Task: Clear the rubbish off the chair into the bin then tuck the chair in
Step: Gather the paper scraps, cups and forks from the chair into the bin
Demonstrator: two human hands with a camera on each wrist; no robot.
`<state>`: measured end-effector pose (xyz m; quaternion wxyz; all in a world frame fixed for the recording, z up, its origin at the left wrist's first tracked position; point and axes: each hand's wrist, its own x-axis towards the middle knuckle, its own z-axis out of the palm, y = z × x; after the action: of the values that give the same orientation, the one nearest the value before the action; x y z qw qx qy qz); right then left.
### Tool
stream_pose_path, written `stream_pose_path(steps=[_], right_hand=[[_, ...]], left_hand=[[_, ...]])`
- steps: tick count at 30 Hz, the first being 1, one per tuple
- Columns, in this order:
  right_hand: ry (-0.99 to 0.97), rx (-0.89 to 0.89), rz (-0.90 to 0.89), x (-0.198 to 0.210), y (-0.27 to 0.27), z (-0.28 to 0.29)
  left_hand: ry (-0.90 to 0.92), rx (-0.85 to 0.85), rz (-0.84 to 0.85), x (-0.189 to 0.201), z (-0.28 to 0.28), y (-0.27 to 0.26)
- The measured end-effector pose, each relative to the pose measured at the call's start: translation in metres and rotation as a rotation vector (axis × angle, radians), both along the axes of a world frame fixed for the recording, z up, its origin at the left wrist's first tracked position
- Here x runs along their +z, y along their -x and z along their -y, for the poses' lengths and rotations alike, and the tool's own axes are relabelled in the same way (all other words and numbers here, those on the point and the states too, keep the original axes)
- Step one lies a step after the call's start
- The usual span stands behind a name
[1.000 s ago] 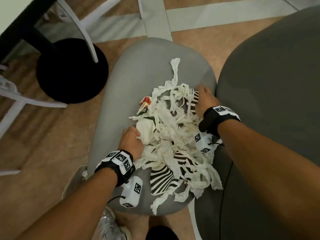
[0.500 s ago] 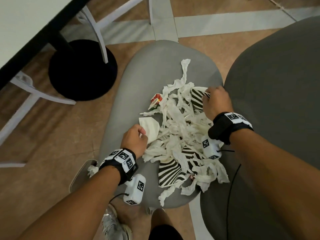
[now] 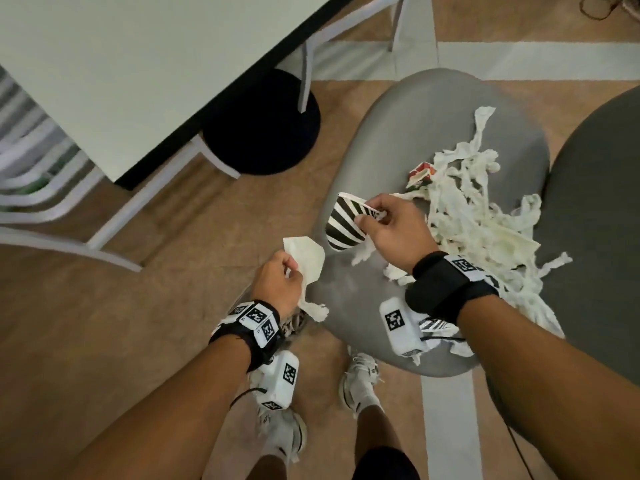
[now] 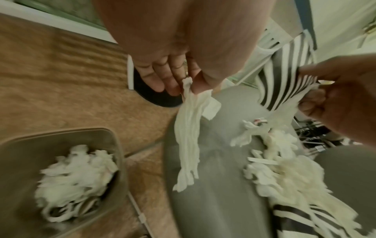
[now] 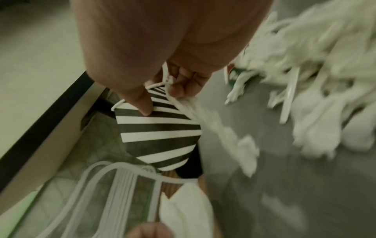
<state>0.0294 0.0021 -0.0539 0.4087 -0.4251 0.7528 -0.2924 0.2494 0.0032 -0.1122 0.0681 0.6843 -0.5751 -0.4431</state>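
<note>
1. Hands first: your right hand [image 3: 391, 230] pinches the rim of a striped paper cup [image 3: 344, 225], fingers curled, with a shred of tissue caught in the same pinch. Your left hand [image 3: 277, 284] has its fingers closed round a white napkin [image 3: 306, 261] and a long tissue strip [image 4: 188, 140] that dangles below it.

2. Rubbish check: most of it sits heaped on the grey chair [image 3: 408, 126], a tangle of white paper shreds [image 3: 474, 216], a small red-and-green wrapper [image 3: 420, 171], another striped piece under your right wrist.

3. Bin [image 4: 61, 133] is on the floor just beside the chair, below your left hand, already part-filled with shreds. Only the left wrist view shows it.

4. Risk one: that dangling strip is loose and light. Swing your left hand fast and it could slip the pinch and land on the floor short of the rim.

5. Risk two: the shred trailing from your cup grip may drag neighbours off the seat edge as you lift away.

6. Risk three: the cup is held by a thin rim pinch, so squeezing could crumple it out of your fingers.

7. Chair stays untucked; table [image 3: 121, 81] stands well apart.
</note>
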Motion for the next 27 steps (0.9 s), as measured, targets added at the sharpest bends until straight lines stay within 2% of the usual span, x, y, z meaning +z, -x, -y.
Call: stream_pose_path(steps=[5,7,12,17,21,24,27], right_hand=[[-0.111,-0.031,0.350,-0.009,-0.095,-0.002],[-0.167,-0.008,0.396,-0.020,-0.129,-0.009],[-0.293,0.086,0.314,-0.065,-0.190,-0.027],[-0.354,0.113,0.243,-0.129,-0.225,-0.035],[-0.534,0.255,0.106,-0.176,-0.231,-0.049],[-0.605,0.390,0.038,-0.185,-0.227,-0.060],[-0.652,0.448,-0.021,-0.188,-0.223,-0.063]], left_hand=[[-0.024,0.089,0.041,-0.020,-0.022,-0.090],[-0.028,0.123,0.061,-0.025,-0.035,-0.116],[-0.069,0.223,0.092,-0.040,-0.059,-0.174],[-0.093,0.270,0.095,-0.069,-0.071,-0.215],[-0.084,0.275,0.079,-0.100,-0.072,-0.223],[-0.108,0.265,0.026,-0.113,-0.074,-0.213],[-0.155,0.254,0.026,-0.118,-0.073,-0.197]])
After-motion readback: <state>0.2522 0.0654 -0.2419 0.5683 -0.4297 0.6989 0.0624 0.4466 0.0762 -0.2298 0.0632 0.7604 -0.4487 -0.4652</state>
